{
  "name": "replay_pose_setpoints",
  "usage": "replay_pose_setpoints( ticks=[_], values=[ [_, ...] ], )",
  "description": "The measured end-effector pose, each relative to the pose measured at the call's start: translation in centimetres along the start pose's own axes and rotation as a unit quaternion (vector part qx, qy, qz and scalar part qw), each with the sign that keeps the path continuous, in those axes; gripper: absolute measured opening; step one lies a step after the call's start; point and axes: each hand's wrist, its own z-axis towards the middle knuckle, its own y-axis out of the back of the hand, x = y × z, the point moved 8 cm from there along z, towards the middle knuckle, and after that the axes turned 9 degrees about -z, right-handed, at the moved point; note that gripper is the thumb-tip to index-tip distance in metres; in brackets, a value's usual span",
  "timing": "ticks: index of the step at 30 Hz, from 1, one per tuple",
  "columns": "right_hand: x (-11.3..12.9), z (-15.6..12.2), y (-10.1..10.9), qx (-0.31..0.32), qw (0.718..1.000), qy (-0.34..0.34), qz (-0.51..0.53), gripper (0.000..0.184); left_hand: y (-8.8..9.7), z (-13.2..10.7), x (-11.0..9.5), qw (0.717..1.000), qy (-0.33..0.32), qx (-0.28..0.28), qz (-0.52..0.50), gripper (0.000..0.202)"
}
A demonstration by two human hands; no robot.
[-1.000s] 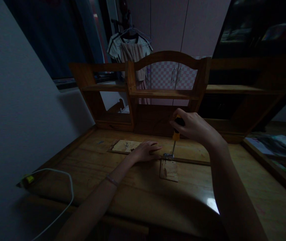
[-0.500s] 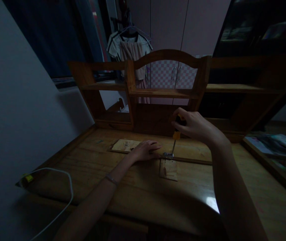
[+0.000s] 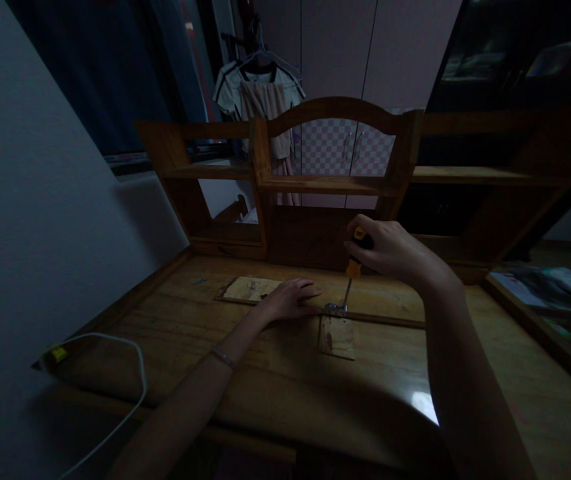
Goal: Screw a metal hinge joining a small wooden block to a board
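Note:
My right hand point(image 3: 390, 252) is closed around the black and orange handle of a screwdriver point(image 3: 351, 270). The screwdriver stands nearly upright with its tip on a small metal bracket point(image 3: 336, 308). The bracket sits on a long wooden strip point(image 3: 380, 319) lying across the wooden desk point(image 3: 275, 380). My left hand point(image 3: 288, 300) lies flat on that strip just left of the bracket, fingers stretched out. A small pale wood block point(image 3: 336, 337) lies right below the bracket.
A wooden hutch with shelves point(image 3: 325, 183) stands at the back of the desk. A white cable point(image 3: 120, 373) with a yellow-tagged plug point(image 3: 51, 355) lies at the left edge by the wall. Clothes on hangers point(image 3: 260, 93) hang behind. Papers point(image 3: 550, 287) lie at the right.
My right hand has shifted slightly around the screwdriver handle, as in turning it. My left hand stays pressed on the strip.

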Motion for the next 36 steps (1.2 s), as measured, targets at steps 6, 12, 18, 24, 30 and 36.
replay_pose_setpoints(
  ticks=[6, 12, 18, 24, 30, 36],
  values=[
    [-0.06, -0.1, 0.11, 0.012, 1.0, -0.01, -0.014, 0.031, -0.09, -0.03, 0.04, 1.0, 0.002, 0.003, 0.003, 0.056],
    [0.37, 0.01, 0.15, 0.015, 1.0, 0.004, 0.003, 0.032, -0.17, 0.09, 0.08, 1.0, -0.002, 0.006, 0.0, 0.058],
    [0.69, -0.03, 0.12, 0.014, 1.0, 0.003, 0.002, 0.027, -0.07, 0.1, 0.03, 1.0, -0.008, -0.001, -0.002, 0.057],
    [0.78, -0.18, 0.12, 0.034, 0.999, 0.002, 0.024, 0.027, 0.05, 0.13, -0.16, 1.0, -0.009, 0.0, -0.004, 0.057],
    [0.71, -0.33, 0.3, 0.033, 0.999, -0.005, 0.027, 0.024, -0.02, 0.11, -0.13, 1.0, -0.014, 0.002, -0.009, 0.057],
    [0.42, -0.21, 0.29, 0.023, 1.0, -0.016, -0.001, 0.03, -0.13, 0.13, 0.2, 1.0, -0.009, -0.001, -0.002, 0.058]
  ],
)
